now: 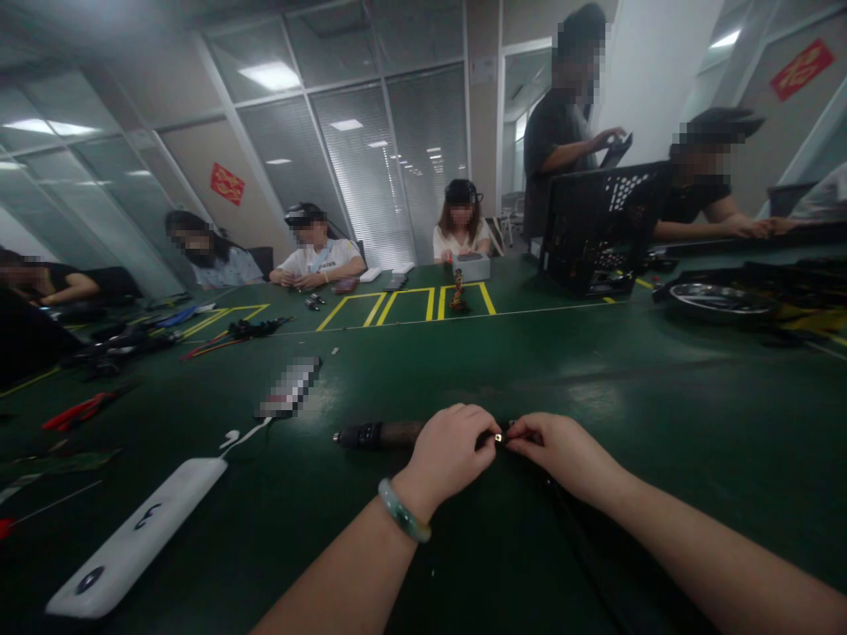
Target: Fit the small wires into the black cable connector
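Above the green tabletop, my left hand (pixel 456 454) and my right hand (pixel 562 450) meet with fingertips almost touching. A small dark piece with a shiny gold-coloured end (pixel 498 437) shows between them. My right thumb and index finger pinch its dark side; what it belongs to is hidden. The fingers of my left hand are closed at the gold end, and I cannot make out what they grip. A dark cylindrical tool (pixel 380 436) with a metal tip lies behind my left hand, partly covered by it. Below my right hand runs a black cable (pixel 575 529).
A white power bank (pixel 142 538) with a white cord lies at left, near a phone (pixel 291 388). Red-handled pliers (pixel 79 410) and loose wires (pixel 244 331) are farther left. A black computer case (pixel 595 229) stands at right. Several people sit around the table (pixel 410 362).
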Demonstrator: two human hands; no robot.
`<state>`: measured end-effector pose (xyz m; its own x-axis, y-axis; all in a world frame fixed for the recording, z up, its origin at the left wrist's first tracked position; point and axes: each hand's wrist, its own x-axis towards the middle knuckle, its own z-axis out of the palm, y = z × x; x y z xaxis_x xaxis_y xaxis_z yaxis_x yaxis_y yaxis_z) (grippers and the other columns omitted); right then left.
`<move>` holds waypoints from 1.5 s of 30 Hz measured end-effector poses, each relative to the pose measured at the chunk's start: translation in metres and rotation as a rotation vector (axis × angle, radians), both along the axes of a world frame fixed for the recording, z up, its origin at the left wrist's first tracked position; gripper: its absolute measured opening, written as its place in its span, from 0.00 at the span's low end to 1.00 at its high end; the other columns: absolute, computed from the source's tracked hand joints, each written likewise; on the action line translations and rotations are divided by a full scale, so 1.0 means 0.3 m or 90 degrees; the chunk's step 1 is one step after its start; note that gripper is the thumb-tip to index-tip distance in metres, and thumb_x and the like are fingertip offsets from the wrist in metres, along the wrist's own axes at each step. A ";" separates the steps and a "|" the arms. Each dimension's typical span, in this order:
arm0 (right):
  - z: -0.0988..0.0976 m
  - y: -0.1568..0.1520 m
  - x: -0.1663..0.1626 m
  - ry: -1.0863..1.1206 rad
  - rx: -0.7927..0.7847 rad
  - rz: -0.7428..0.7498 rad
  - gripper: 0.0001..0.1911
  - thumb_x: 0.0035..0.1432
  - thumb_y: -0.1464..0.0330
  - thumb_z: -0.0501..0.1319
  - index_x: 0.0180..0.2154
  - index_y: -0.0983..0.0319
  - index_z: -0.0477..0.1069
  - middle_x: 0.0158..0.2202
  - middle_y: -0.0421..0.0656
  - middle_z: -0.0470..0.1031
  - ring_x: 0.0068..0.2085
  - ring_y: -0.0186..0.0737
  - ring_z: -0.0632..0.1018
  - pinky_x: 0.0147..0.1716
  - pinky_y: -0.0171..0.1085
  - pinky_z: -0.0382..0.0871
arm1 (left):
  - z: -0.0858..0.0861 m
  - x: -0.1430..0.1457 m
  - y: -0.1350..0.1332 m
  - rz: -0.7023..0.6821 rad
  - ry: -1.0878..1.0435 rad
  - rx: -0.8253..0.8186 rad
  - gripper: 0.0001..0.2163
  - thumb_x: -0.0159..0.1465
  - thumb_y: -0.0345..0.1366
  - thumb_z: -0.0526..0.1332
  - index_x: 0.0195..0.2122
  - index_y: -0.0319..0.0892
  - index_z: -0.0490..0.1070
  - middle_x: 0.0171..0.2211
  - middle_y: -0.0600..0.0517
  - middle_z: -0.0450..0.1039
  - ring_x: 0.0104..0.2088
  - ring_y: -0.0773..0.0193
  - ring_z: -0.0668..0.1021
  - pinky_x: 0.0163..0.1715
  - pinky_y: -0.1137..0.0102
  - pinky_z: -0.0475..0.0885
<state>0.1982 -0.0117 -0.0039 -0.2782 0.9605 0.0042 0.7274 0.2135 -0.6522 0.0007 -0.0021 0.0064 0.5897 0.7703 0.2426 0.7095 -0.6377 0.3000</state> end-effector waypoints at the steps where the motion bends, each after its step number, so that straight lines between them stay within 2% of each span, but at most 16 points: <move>1: 0.000 0.000 -0.001 -0.001 0.008 -0.002 0.09 0.57 0.65 0.59 0.38 0.57 0.77 0.35 0.41 0.79 0.35 0.40 0.76 0.33 0.35 0.65 | 0.001 -0.001 -0.001 -0.002 -0.001 0.003 0.06 0.64 0.31 0.57 0.40 0.45 0.72 0.41 0.54 0.73 0.41 0.63 0.73 0.44 0.66 0.67; 6: -0.001 0.002 -0.002 -0.008 0.056 -0.005 0.07 0.55 0.66 0.60 0.33 0.59 0.77 0.31 0.40 0.78 0.31 0.38 0.75 0.30 0.34 0.63 | 0.000 -0.001 -0.004 -0.015 -0.001 0.018 0.07 0.60 0.34 0.62 0.40 0.45 0.72 0.41 0.54 0.73 0.42 0.61 0.73 0.44 0.66 0.67; 11: -0.012 0.006 0.000 -0.005 0.077 0.008 0.06 0.55 0.66 0.60 0.32 0.58 0.77 0.30 0.39 0.77 0.31 0.38 0.75 0.29 0.34 0.63 | -0.013 0.010 0.003 -0.013 0.005 0.022 0.04 0.62 0.32 0.61 0.38 0.45 0.72 0.38 0.55 0.74 0.41 0.62 0.73 0.43 0.67 0.67; 18: -0.001 0.005 0.003 0.056 -0.027 0.030 0.10 0.57 0.63 0.59 0.37 0.58 0.76 0.35 0.41 0.80 0.34 0.40 0.77 0.32 0.34 0.66 | -0.022 0.013 0.003 -0.002 -0.030 0.022 0.04 0.62 0.33 0.61 0.38 0.46 0.73 0.38 0.55 0.75 0.41 0.62 0.74 0.44 0.66 0.67; 23: -0.006 0.012 0.012 0.060 -0.059 0.037 0.12 0.59 0.61 0.56 0.35 0.58 0.76 0.32 0.40 0.79 0.33 0.41 0.78 0.31 0.34 0.66 | -0.022 0.009 0.005 0.000 -0.038 0.017 0.04 0.62 0.33 0.61 0.38 0.46 0.73 0.38 0.55 0.75 0.40 0.62 0.74 0.43 0.67 0.67; 28: -0.011 0.015 0.008 0.057 -0.035 0.025 0.10 0.59 0.62 0.57 0.33 0.58 0.75 0.31 0.39 0.78 0.32 0.39 0.77 0.29 0.33 0.64 | -0.030 0.005 0.012 -0.003 -0.035 0.021 0.04 0.62 0.34 0.61 0.38 0.46 0.73 0.38 0.56 0.75 0.41 0.63 0.74 0.44 0.66 0.67; 36: 0.004 0.007 -0.005 -0.066 0.073 0.027 0.07 0.57 0.67 0.58 0.30 0.58 0.74 0.28 0.39 0.75 0.30 0.39 0.74 0.29 0.35 0.61 | -0.037 -0.004 0.021 -0.020 -0.042 0.021 0.05 0.63 0.37 0.62 0.40 0.47 0.73 0.39 0.56 0.75 0.41 0.62 0.74 0.45 0.66 0.67; 41: -0.013 0.019 0.003 -0.052 0.071 0.045 0.07 0.57 0.67 0.57 0.31 0.57 0.73 0.28 0.38 0.75 0.31 0.38 0.74 0.29 0.35 0.61 | -0.047 -0.002 0.024 0.011 -0.022 0.024 0.08 0.62 0.39 0.63 0.42 0.47 0.71 0.38 0.55 0.74 0.41 0.61 0.74 0.42 0.65 0.67; 45: -0.025 0.021 0.008 -0.021 0.058 0.050 0.07 0.58 0.66 0.57 0.31 0.57 0.74 0.28 0.37 0.75 0.31 0.38 0.75 0.30 0.34 0.62 | -0.056 -0.003 0.026 0.014 -0.019 0.033 0.07 0.61 0.39 0.64 0.39 0.47 0.71 0.36 0.56 0.74 0.39 0.61 0.74 0.40 0.65 0.67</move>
